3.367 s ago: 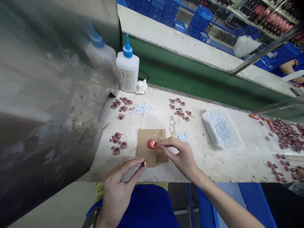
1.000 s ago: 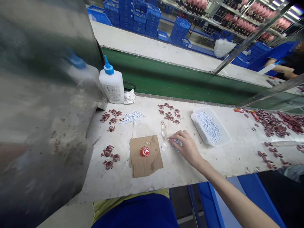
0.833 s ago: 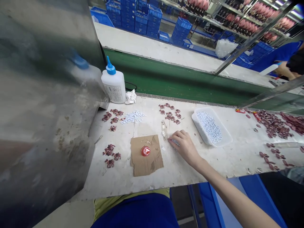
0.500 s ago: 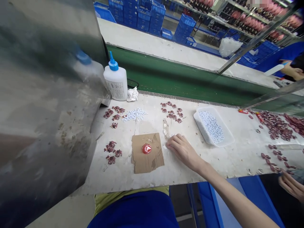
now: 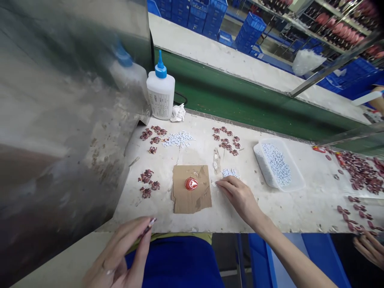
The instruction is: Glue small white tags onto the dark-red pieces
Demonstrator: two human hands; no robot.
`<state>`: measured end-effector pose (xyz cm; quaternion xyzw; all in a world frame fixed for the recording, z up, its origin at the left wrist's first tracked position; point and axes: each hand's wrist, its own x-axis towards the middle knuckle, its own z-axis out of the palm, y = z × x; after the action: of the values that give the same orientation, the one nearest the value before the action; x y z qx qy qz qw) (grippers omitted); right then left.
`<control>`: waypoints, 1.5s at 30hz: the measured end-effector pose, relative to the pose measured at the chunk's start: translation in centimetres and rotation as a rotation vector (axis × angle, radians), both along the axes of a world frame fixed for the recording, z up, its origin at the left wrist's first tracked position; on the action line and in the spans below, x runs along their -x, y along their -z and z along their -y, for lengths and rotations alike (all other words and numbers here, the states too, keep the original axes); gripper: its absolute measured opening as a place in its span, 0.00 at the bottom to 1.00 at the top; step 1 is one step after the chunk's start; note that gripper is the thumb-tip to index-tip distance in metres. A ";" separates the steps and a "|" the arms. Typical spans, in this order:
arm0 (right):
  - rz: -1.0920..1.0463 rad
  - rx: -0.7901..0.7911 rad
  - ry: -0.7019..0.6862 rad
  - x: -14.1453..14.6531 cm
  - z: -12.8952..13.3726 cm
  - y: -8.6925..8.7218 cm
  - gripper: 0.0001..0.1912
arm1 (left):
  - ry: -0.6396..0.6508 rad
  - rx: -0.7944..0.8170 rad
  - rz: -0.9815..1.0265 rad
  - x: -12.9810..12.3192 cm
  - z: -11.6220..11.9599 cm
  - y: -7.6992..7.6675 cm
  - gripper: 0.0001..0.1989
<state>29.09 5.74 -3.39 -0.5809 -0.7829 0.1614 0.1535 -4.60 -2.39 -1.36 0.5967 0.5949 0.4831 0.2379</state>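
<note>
My left hand (image 5: 126,252) is raised in front of the table's front edge. Its thumb and fingers pinch a small dark reddish-brown piece (image 5: 147,227). My right hand (image 5: 238,197) rests low over the table, right of a piece of cardboard (image 5: 192,206), with its fingers pressed together. Whatever its fingertips may hold is too small to make out. Just beyond those fingers lies a small pile of white-and-blue bits (image 5: 229,173). On the cardboard sits a round red cap-like thing (image 5: 191,184) with white in it.
Small reddish-brown pieces (image 5: 147,176) lie in clusters on the table. A white bottle (image 5: 161,94) with a blue nozzle stands beside a metal panel (image 5: 75,120) at left. Right of my hand is a clear tub (image 5: 295,176) of white-and-blue bits. Another person's hand (image 5: 369,246) is at far right.
My left hand has come into view at the lower left with the reddish-brown piece. My right hand stays near the same spot, and the small pile beyond it now shows. The view has shifted slightly.
</note>
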 end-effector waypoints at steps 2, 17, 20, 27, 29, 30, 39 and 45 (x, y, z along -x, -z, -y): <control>-0.002 0.009 -0.005 0.1 -0.2 -0.3 0.13 | 0.068 0.030 0.011 -1.0 -1.4 -0.3 0.22; -0.427 0.089 0.029 6.0 -1.9 -2.3 0.05 | 0.260 0.179 0.092 -2.8 -2.9 -0.6 0.11; -0.443 0.088 -0.006 6.2 -2.0 -2.1 0.06 | 0.317 0.198 0.037 -2.4 -2.8 -0.4 0.13; -0.435 0.076 -0.026 6.3 -2.0 -1.7 0.08 | 0.369 0.065 -0.013 -2.8 -3.6 0.1 0.15; -0.442 0.072 -0.029 6.2 -2.0 -1.6 0.07 | 0.343 0.038 -0.045 -2.9 -3.9 -0.1 0.16; -0.446 0.071 -0.025 6.2 -2.0 -1.7 0.07 | 0.334 0.029 -0.052 -3.0 -4.0 -0.2 0.15; -0.753 0.164 0.111 8.5 0.7 -5.5 0.07 | 0.224 0.129 0.089 -3.8 -3.6 -1.4 0.12; -0.949 0.289 0.111 10.4 3.1 -8.1 0.08 | 0.209 0.273 0.451 -4.7 -3.8 -2.7 0.09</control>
<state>18.71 2.63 4.70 -0.4995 -0.5643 0.5065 0.4190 0.12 1.38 1.35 0.4948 0.5219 0.4918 0.4909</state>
